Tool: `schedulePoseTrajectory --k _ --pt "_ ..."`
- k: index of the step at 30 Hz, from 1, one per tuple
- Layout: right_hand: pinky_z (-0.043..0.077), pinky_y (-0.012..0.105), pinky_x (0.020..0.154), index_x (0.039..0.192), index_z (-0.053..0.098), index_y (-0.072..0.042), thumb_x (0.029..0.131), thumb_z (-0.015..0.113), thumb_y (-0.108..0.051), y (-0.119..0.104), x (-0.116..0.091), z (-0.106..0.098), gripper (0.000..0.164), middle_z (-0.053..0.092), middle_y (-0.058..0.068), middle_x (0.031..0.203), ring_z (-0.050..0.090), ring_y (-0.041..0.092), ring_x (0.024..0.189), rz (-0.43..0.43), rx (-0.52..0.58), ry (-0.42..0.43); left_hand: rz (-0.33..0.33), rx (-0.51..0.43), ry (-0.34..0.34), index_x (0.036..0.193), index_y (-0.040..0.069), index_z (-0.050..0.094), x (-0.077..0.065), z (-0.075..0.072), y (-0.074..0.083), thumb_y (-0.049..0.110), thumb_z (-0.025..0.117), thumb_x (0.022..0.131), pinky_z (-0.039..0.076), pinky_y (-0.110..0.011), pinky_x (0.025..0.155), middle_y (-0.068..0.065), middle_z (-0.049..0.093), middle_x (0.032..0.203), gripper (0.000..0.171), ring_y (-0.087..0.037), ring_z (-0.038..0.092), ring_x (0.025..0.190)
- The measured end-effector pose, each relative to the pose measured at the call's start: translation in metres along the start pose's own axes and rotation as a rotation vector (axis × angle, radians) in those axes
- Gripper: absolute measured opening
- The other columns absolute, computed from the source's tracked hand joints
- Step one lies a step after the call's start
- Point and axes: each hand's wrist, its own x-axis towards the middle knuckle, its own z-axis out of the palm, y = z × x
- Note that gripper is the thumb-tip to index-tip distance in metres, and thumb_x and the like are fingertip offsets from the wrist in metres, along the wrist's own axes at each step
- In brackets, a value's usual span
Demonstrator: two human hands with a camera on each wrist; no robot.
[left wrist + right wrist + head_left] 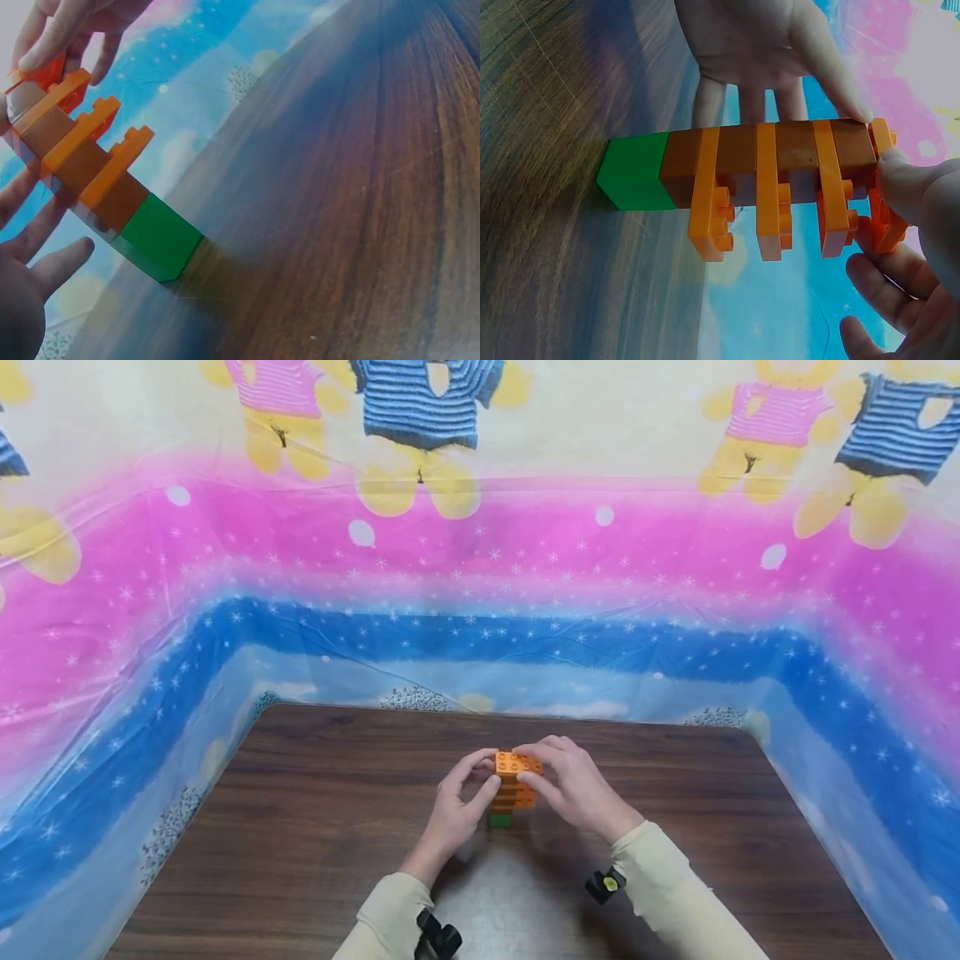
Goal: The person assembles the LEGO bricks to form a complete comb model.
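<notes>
A toy brick tower stands upright on the table. A green brick (635, 171) forms its base, with brown bricks (737, 150) and orange plates (769, 225) alternating above. Each plate juts out to one side, its studs facing up. At the top, my right hand (576, 783) pinches the uppermost orange plate (512, 762) between thumb and fingers, by its jutting end. My left hand (456, 795) holds the tower's upper part from the left. Its thumb touches near the top brown brick, and the other fingers reach behind the stack, partly hidden.
The dark wood-grain table (330, 827) spreads around the tower. A printed cloth (480, 560) in pink and blue hangs behind it and along both sides. A small black camera (604, 885) sits at the right wrist, another (438, 935) at the left.
</notes>
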Motion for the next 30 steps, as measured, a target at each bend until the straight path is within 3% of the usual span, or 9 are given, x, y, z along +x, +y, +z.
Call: schedulePoseTrajectory --k 10,20,30 --pt "0.057 0.039 0.082 0.131 0.073 -0.013 0.099 0.077 -0.022 0.0005 -0.0013 0.0032 0.034 0.071 0.0 0.114 0.062 0.016 0.104 0.004 -0.014 0.015 0.022 0.007 0.022 0.139 0.022 0.064 0.005 0.0001 0.0061 0.016 0.064 0.106 0.054 -0.046 0.099 -0.003 0.07 0.12 0.034 -0.024 0.07 0.113" --pt "0.059 0.046 0.085 0.128 0.074 -0.012 0.098 0.078 -0.02 -0.0033 -0.0007 0.0041 0.031 0.07 0.001 0.113 0.062 0.017 0.103 0.042 0.042 0.013 0.001 -0.009 -0.011 0.137 0.017 0.063 0.0047 -0.0004 0.0077 0.017 0.063 0.106 0.055 -0.051 0.096 -0.008 0.069 0.119 0.031 -0.028 0.07 0.112" --pt "0.06 0.043 0.089 0.129 0.073 -0.012 0.096 0.079 -0.018 -0.0011 -0.0007 0.0051 0.034 0.072 -0.001 0.118 0.07 0.016 0.107 0.047 0.072 0.045 0.004 -0.003 -0.015 0.137 0.018 0.063 0.0067 -0.0007 0.0087 0.016 0.063 0.106 0.053 -0.048 0.101 -0.004 0.069 0.12 0.032 -0.024 0.069 0.113"
